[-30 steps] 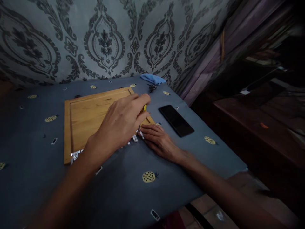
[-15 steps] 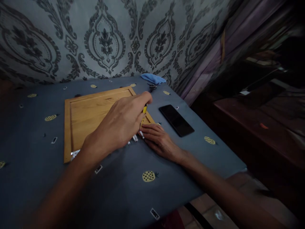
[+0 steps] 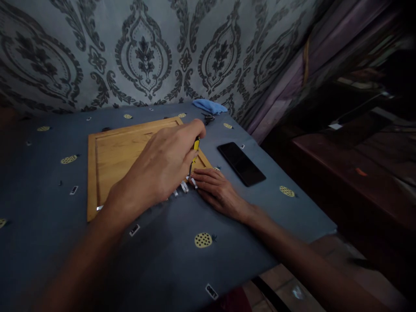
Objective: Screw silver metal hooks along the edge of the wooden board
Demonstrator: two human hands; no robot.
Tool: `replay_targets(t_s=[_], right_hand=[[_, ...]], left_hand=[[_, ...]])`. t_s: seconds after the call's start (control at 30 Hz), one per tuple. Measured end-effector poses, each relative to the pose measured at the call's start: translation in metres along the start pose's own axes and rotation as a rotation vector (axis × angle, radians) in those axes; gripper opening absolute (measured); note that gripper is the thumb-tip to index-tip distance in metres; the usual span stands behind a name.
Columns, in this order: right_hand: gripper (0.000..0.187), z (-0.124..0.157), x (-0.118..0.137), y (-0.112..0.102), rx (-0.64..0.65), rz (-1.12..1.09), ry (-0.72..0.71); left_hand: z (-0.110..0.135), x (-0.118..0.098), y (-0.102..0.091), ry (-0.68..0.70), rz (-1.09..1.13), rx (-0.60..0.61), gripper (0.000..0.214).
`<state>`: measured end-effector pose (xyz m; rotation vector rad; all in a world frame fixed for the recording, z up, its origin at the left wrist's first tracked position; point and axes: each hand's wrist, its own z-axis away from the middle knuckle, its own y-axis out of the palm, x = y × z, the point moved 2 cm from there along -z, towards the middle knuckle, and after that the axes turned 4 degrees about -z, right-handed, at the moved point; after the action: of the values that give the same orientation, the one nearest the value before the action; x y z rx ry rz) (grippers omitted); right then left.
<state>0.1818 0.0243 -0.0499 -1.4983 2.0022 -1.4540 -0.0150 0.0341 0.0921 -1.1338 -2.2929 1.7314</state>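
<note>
A yellow-and-black screwdriver (image 3: 196, 144) is gripped in my left hand (image 3: 162, 160), its handle upright and its shaft pointing down. The tip meets a metal hinge (image 3: 184, 187) at the near right corner of a framed wooden cabinet door (image 3: 92, 173). My right hand (image 3: 216, 189) lies at that corner with its fingers stretched out, fingertips against the hinge and the door's edge; its thumb is hidden. Part of a second shiny metal piece (image 3: 99, 208) shows at the door's near left corner, partly behind my left forearm.
The table has a blue-grey cloth (image 3: 156, 260) with pineapple prints. A black phone (image 3: 241, 164) lies right of the door. Behind it are a small dark object (image 3: 208, 117) and a blue cloth (image 3: 209, 106). A patterned wall covering (image 3: 143, 52) rises at the back.
My left hand has shifted slightly left and tilted, so more of the screwdriver and its shaft shows. My left forearm now covers more of the metal at the near left corner. My right hand stays put.
</note>
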Motion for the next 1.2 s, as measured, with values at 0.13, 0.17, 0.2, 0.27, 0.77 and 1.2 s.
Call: replay_targets(t_s=[0.13, 0.17, 0.2, 0.27, 0.77, 1.2], right_hand=[[0.032, 0.0, 0.0, 0.0, -0.004, 0.024, -0.009], [0.032, 0.0, 0.0, 0.0, -0.007, 0.031, -0.013], [0.032, 0.0, 0.0, 0.0, -0.008, 0.037, -0.015], [0.032, -0.001, 0.001, 0.0, -0.005, 0.043, -0.013], [0.022, -0.001, 0.002, 0.0, -0.046, 0.052, -0.04], [0.028, -0.002, 0.004, -0.002, 0.021, 0.043, 0.005]], left_hand=[[-0.001, 0.0, 0.005, 0.015, -0.013, 0.012, 0.023], [-0.001, 0.0, 0.005, 0.014, -0.017, 0.02, 0.022], [-0.001, 0.0, 0.006, 0.012, -0.019, 0.027, 0.022], [-0.002, -0.001, 0.006, 0.01, -0.022, 0.037, 0.022], [-0.004, -0.007, 0.022, 0.0, -0.155, 0.081, 0.013], [-0.002, -0.003, 0.016, 0.085, 0.051, 0.017, 0.04]])
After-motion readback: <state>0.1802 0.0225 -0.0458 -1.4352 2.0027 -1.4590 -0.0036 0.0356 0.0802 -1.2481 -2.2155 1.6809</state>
